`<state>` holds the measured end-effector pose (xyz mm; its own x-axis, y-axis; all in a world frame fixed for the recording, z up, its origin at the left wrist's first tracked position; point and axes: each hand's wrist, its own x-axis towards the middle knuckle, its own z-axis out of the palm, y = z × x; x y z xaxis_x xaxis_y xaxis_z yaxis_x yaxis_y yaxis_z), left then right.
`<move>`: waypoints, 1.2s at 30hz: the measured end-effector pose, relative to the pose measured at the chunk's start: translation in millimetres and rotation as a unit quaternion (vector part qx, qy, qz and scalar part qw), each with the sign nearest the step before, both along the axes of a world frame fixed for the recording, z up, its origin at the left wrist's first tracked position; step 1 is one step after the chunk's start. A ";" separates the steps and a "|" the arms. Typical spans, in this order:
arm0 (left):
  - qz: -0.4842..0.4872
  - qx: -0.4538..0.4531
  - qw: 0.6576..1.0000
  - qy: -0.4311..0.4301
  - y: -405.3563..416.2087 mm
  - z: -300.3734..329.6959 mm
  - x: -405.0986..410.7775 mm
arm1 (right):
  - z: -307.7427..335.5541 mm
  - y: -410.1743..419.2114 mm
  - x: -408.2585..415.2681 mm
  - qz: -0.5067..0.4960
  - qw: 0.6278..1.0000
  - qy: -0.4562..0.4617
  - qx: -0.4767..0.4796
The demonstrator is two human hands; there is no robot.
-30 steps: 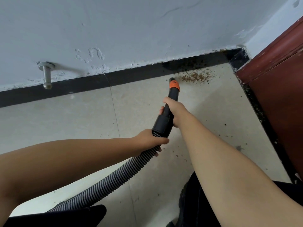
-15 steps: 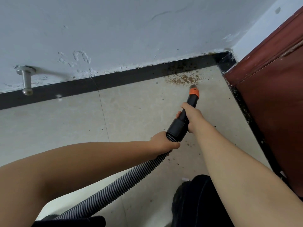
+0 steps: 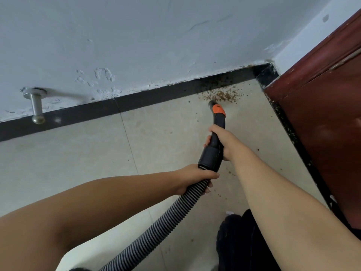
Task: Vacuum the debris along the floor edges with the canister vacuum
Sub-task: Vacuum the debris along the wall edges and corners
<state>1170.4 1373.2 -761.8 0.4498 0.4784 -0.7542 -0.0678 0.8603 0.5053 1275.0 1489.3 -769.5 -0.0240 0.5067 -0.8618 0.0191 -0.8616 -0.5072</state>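
A black vacuum nozzle (image 3: 217, 122) with an orange band points at a patch of brown debris (image 3: 220, 95) on the beige floor, beside the black skirting (image 3: 136, 102) near the corner. The nozzle tip sits at the patch's near edge. My right hand (image 3: 222, 141) grips the black tube just behind the orange band. Lower down, my left hand (image 3: 195, 178) grips the ribbed grey hose (image 3: 156, 229) where it joins the black cuff. The hose runs down to the bottom left and out of view. The canister itself is out of sight.
A dark red door (image 3: 322, 118) stands at the right, with specks along its black threshold (image 3: 293, 137). A metal door stop (image 3: 36, 106) sticks out of the white wall at the left. A few crumbs lie near my right forearm. My dark-clothed knee (image 3: 240, 241) is at the bottom.
The nozzle has swung left and forward, so its tip now meets the debris patch's near edge. Both hands keep their grips, and the view has shifted slightly.
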 end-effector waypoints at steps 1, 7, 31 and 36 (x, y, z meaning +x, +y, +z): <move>-0.003 0.003 1.000 0.001 1.0 0.4 1.7 | -0.6 -0.5 2.7 -0.017 1.000 -0.013 0.006; -0.029 0.026 0.999 0.033 2.3 7.2 27.0 | 9.9 -5.5 33.0 -0.082 0.991 -0.107 0.001; 0.026 0.035 0.993 0.106 29.8 5.6 123.4 | 6.0 39.7 111.1 0.017 0.998 -0.063 -0.020; 0.042 0.074 0.978 0.188 43.5 -4.8 141.4 | -6.0 48.3 124.2 0.020 1.000 0.004 0.024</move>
<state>1311.8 1416.6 -766.6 0.1081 0.6175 -0.7791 0.0797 0.7758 0.6259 1399.2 1537.5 -775.6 -0.0508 0.5463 -0.8360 0.0490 -0.8347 -0.5485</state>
